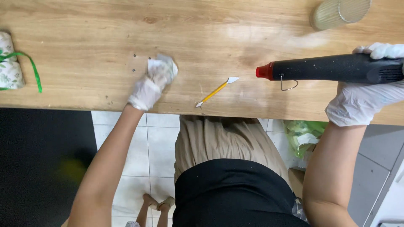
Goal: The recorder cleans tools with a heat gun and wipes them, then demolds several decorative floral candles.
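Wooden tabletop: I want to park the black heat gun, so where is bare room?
The wooden tabletop is bare between the floral fabric bundle with green ribbon and the gloved left hand. It is crowded between the yellow craft knife, black heat gun in the right hand, and ribbed glass.

Looking down, my gloved left hand (152, 82) pressed a small white wad (160, 67) onto the wooden table (84, 38). My gloved right hand (366, 94) gripped a black heat gun (332, 68), red nozzle pointing left. A yellow-handled craft knife (216, 91) lay between them.
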